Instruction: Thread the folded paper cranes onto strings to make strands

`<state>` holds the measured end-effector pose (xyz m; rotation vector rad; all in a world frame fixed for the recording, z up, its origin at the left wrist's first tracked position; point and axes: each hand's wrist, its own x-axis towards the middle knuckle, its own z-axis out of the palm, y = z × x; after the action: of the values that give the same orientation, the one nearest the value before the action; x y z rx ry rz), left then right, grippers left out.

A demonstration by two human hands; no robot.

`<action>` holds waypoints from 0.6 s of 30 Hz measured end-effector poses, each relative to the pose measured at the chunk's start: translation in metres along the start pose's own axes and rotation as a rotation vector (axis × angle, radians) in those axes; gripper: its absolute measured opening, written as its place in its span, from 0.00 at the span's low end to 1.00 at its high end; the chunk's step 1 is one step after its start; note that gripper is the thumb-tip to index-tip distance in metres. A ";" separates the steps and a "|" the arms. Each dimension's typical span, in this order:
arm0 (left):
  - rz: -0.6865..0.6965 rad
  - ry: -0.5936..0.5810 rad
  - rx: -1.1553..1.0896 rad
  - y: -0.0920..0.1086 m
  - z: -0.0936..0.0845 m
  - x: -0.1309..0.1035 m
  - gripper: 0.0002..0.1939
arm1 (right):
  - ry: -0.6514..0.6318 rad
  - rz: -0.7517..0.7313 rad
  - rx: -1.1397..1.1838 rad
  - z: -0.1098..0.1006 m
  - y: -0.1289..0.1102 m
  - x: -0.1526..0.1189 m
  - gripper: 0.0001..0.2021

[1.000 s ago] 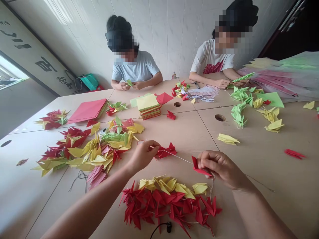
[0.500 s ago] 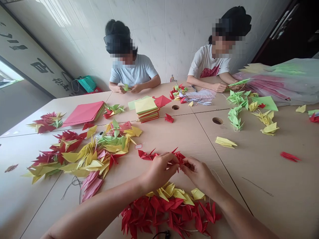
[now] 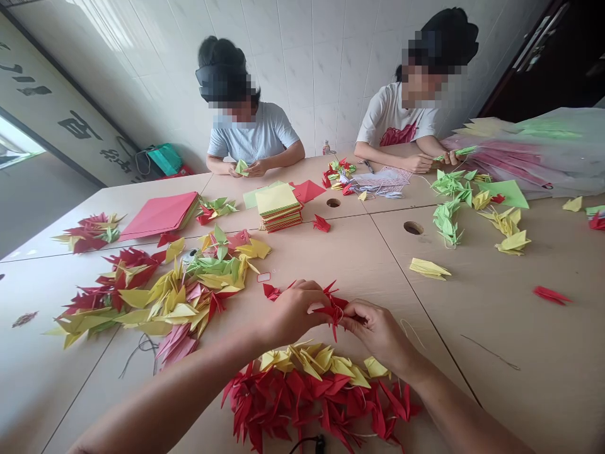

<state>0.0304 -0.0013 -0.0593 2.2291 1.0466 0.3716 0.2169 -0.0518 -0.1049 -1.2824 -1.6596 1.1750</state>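
Note:
Both my hands meet over the middle of the table around a red paper crane (image 3: 334, 310). My left hand (image 3: 297, 309) grips it from the left, thumb and fingers closed on its edge. On the other side my right hand (image 3: 371, 325) pinches it; a thin pale cord shows at the crane. Another red folded piece (image 3: 271, 291) pokes out behind my left hand. Below my wrists lies a heap of red cranes (image 3: 302, 403) strung on cord, with a row of yellow cranes (image 3: 321, 362) along its far side.
A large pile of mixed cranes (image 3: 179, 296) spreads to the left. Behind it are red paper sheets (image 3: 158, 214) and a square paper stack (image 3: 278, 205). Two people (image 3: 253, 135) sit across the table, handling green paper. A needle-like wire (image 3: 489, 352) lies right.
My left hand has shifted slightly left and its fingers have opened out a little, so more of the red crane shows. Across the table, the green papers in both people's hands have turned.

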 end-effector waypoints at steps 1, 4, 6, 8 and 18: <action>0.008 -0.028 -0.007 0.001 0.000 0.001 0.05 | -0.010 0.006 0.011 0.000 0.001 0.000 0.13; -0.035 -0.082 -0.109 0.003 0.001 0.004 0.04 | -0.037 0.038 0.058 -0.001 0.002 0.000 0.15; -0.099 -0.112 -0.237 0.002 0.002 0.005 0.06 | -0.055 0.068 0.098 -0.002 0.002 0.000 0.15; -0.151 -0.132 -0.361 0.001 0.003 0.004 0.07 | -0.073 0.093 0.144 -0.003 0.001 0.001 0.16; -0.204 -0.149 -0.549 -0.008 0.010 -0.005 0.14 | -0.146 0.137 0.213 -0.004 0.000 0.000 0.15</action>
<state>0.0269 -0.0056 -0.0718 1.6227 0.9443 0.3463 0.2206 -0.0507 -0.1036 -1.2144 -1.5179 1.5162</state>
